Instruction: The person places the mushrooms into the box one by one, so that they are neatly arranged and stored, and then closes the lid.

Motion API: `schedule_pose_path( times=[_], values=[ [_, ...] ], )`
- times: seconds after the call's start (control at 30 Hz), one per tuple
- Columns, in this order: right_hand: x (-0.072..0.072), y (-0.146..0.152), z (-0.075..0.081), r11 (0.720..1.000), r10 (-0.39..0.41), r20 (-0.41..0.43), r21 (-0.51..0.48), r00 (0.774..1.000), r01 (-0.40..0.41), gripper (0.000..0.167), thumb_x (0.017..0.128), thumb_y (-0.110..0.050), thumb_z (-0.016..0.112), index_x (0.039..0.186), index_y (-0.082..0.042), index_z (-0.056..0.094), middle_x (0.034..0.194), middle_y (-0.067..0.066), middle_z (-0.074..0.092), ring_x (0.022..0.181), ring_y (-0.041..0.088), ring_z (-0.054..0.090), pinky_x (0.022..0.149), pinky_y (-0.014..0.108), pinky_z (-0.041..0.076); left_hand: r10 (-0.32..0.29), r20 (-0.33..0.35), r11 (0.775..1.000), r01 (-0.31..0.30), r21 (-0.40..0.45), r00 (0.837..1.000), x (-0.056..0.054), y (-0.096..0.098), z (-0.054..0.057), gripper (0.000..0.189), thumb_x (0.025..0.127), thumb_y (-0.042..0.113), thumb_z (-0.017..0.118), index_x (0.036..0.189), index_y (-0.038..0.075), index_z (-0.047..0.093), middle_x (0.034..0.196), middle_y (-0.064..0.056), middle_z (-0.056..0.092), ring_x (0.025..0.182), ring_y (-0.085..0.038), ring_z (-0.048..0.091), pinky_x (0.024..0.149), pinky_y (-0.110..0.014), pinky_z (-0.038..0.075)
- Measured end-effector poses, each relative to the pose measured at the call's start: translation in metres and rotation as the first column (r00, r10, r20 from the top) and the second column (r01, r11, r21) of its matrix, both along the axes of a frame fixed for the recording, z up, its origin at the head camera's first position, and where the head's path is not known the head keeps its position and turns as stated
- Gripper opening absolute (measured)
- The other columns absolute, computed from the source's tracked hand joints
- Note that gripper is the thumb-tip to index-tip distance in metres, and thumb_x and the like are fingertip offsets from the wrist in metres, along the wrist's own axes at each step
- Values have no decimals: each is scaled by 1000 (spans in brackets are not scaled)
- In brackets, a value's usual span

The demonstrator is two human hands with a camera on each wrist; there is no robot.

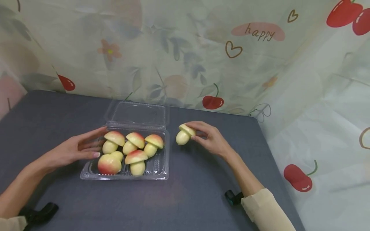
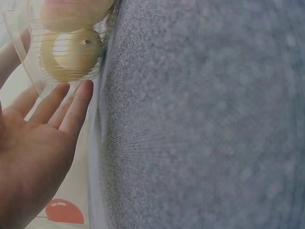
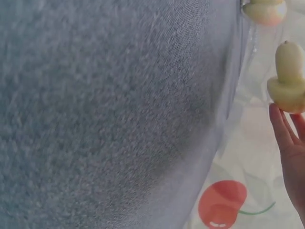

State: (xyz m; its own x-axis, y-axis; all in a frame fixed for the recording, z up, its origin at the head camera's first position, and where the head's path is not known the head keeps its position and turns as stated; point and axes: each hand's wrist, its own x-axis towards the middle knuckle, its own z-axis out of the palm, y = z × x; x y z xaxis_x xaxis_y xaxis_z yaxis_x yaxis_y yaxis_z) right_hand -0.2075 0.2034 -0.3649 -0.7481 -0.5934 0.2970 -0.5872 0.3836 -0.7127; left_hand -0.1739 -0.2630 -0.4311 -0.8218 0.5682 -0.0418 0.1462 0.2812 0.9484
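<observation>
On the table stands a clear plastic clamshell box (image 1: 164, 175), its lid (image 1: 138, 114) folded back. Inside lie several mushroom-shaped pieces with pale stems and red-tinged caps, one of them a front mushroom (image 1: 137, 162). My left hand (image 1: 81, 146) is at the box's left side, fingers extended; in the left wrist view the fingertips (image 2: 85, 88) reach the clear wall beside a pale round stem (image 2: 71, 55). To the right of the box, my right hand (image 1: 212, 139) pinches another toy-like mushroom (image 1: 185, 134) by its cap, stem pointing left and down.
A dark grey cloth covers the table (image 1: 190, 199). Behind and to the right hangs a pale printed curtain (image 1: 179, 48) with cherries, hearts and leaves. Black wrist devices sit on both forearms, the right device (image 1: 233, 197) close to the cuff.
</observation>
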Motion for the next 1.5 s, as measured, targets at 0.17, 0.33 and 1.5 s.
schedule_pose_path(
  times=[0.17, 0.33, 1.5],
  values=[
    [6, -4, 5, 1000, 27, 7, 8, 1000, -27, 45, 90, 5, 69, 133, 7, 58, 135, 20, 57, 121, 30, 57, 93, 34, 55, -4, 1, 1000, 4, 8, 1000, 0, 1, 0, 82, 96, 7, 66, 160, 12, 15, 163, -21, 15, 127, 11, 42, 96, -13, 44],
    [4, -6, -2, 999, 53, -4, -5, 999, -53, 47, 89, 2, 71, 134, 1, 59, 135, 15, 59, 119, 26, 58, 92, 33, 55, -3, 2, 1000, 3, 3, 1000, -1, 1, -1, 82, 96, 8, 66, 160, 14, 16, 163, -21, 15, 127, 11, 41, 96, -13, 44],
    [8, -51, -25, 966, 255, -143, -6, 956, -258, 51, 83, -3, 79, 132, -9, 65, 131, 2, 63, 124, 15, 56, 103, 32, 47, 13, 27, 1000, -13, 1, 1000, 1, 0, 1, 81, 96, 9, 66, 160, 14, 17, 163, -19, 17, 126, 11, 42, 96, -13, 44]
  ],
)
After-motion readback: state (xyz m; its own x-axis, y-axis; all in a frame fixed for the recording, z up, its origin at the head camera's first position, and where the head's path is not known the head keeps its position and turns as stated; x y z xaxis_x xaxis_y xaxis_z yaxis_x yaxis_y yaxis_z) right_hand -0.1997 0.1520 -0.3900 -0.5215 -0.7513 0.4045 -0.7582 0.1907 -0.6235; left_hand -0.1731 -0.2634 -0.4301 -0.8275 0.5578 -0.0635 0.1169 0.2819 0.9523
